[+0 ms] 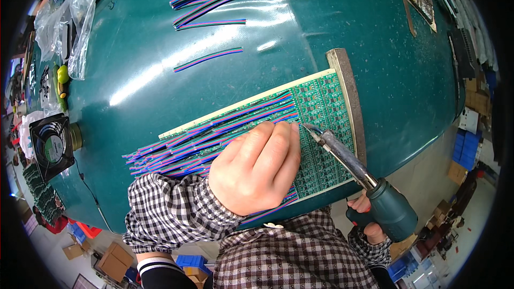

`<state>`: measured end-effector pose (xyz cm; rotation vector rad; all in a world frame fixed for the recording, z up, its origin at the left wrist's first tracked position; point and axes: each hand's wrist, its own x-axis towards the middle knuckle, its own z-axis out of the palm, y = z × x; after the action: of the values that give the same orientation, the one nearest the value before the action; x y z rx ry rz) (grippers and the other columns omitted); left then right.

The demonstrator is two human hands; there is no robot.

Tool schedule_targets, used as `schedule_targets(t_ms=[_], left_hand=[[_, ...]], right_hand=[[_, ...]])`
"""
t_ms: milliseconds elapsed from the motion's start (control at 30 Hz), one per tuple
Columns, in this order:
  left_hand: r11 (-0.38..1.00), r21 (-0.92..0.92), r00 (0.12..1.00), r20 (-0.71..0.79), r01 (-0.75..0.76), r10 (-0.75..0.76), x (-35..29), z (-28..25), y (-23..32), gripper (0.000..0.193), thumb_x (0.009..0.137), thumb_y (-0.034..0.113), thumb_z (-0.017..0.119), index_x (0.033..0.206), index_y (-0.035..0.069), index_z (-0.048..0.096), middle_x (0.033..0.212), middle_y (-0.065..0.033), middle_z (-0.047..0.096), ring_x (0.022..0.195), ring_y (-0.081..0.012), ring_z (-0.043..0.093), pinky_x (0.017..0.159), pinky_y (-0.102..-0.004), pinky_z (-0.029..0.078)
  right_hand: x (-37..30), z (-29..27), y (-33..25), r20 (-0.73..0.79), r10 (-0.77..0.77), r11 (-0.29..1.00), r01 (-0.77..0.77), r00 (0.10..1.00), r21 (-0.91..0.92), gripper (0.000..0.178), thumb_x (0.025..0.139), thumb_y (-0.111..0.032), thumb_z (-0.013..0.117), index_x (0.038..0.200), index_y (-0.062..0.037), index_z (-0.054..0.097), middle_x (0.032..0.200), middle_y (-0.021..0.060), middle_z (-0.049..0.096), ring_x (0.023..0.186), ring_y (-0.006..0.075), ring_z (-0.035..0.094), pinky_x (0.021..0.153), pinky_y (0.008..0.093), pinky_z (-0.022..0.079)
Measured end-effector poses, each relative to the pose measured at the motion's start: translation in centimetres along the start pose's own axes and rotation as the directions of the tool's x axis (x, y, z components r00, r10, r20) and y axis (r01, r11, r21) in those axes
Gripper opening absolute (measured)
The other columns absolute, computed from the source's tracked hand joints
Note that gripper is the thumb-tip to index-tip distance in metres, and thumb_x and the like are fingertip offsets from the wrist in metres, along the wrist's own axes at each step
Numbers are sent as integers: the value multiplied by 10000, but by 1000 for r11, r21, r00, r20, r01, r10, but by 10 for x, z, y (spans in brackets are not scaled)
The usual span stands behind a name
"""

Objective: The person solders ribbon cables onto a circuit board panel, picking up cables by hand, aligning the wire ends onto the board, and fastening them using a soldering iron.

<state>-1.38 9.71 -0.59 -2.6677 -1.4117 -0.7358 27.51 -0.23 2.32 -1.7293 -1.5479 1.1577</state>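
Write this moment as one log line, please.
left hand: over coloured wires on green circuit board, grip unclear | right hand: holding soldering gun, tip beside left hand | black fan: at left

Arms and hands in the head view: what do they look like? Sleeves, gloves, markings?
Left grip: bare hand, no glove. Black-and-white checked cloth oversleeve, gathered at the wrist; below it, a black sleeve with white bands. Right grip: bare, partly hidden; similar checked cloth oversleeve. No markings visible on either hand.
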Motion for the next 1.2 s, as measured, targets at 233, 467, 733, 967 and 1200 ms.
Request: schedule_targets(t_ms=[233, 467, 733, 967, 1200], left_hand=[[1000, 3, 1000, -19, 3, -3, 0, 2, 1, 274, 740, 83, 705, 987, -33, 726, 986, -87, 658, 911, -206, 677, 743, -283, 553], [1000, 4, 1000, -24, 10, -9, 1, -1, -1, 281, 735, 86, 705, 987, -37, 725, 986, -95, 657, 910, -211, 678, 740, -286, 555], [1000, 0, 1000, -12, 12, -12, -1, 3, 2, 283, 751, 88, 708, 1009, -25, 727, 1001, -84, 657, 922, -204, 680, 748, -286, 546], [1000, 13, 1000, -12, 12, -11, 1, 1, 2, 267, 752, 82, 713, 997, -22, 732, 990, -82, 662, 916, -206, 685, 748, -286, 550], [1000, 4, 1000, -29, 10, -10, 2, 2, 1, 255, 745, 84, 721, 978, -18, 736, 977, -83, 664, 906, -206, 689, 738, -282, 560]], right_hand=[[3, -1, -3, 55, 17, 999, -19, 998, 33, 632, 808, -769, 695, 932, -158, 797, 921, -23, 790, 840, 210, 736, 828, 382, 558], [-20, -31, 54, 290, -102, 991, 71, 951, 116, 1090, 700, -719, 818, 1360, 89, 506, 870, 47, 614, 810, 194, 644, 887, 409, 590], [-11, -4, 22, 89, -52, 999, 53, 995, 1, 858, 781, -762, 709, 1228, -37, 609, 963, 10, 715, 871, 207, 682, 885, 411, 558], [0, 4, 0, -23, -50, 998, 49, 999, -46, 665, 836, -798, 624, 1012, -190, 830, 925, -36, 790, 801, 216, 721, 822, 395, 558], [0, 5, -1, -31, -37, 999, 37, 999, 2, 661, 825, -790, 648, 1020, -186, 832, 926, -30, 790, 807, 210, 723, 794, 385, 549]])
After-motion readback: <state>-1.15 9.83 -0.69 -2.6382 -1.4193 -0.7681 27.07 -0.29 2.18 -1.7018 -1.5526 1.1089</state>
